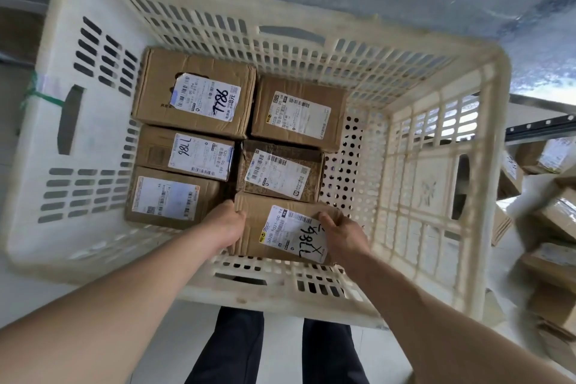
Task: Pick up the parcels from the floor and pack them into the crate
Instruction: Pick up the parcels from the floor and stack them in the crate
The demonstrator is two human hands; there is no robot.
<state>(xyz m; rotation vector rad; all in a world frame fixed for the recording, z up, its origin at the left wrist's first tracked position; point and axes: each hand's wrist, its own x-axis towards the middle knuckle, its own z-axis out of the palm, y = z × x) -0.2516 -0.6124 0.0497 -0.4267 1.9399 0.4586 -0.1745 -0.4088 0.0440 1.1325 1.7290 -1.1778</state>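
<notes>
Head view looks straight down into a cream plastic crate (405, 78) with slotted walls and a perforated floor. Both hands reach in from 6 o'clock and hold one cardboard parcel (258, 227) between them at the near wall of the crate. The left hand (226, 224) grips its left edge, fingers curled round the corner; the right hand (343, 232) grips its right edge, thumb lying on the white label. That label carries handwritten black marks, partly hidden by the thumb. Whether the parcel rests on the crate floor or is just above it cannot be told.

Five more parcels lie flat in the crate, labels up, packed close together. At 12 o'clock from the held one sits a darker box (280, 170), and beyond it a tan box (299, 114). At 9 o'clock lies a box with a pale label (171, 198), touching or nearly touching the left hand. Further up that column come a box marked "98LL" (185, 153) and the largest box marked "7786" (194, 93), at about 11 o'clock. The right third of the crate floor (346, 165) shows its holes.

Outside the crate at 3 o'clock, a heap of parcels (551, 218) lies on the floor, blurred. At 6 o'clock, below the crate's near rim, the person's dark trousers (240, 343) show.
</notes>
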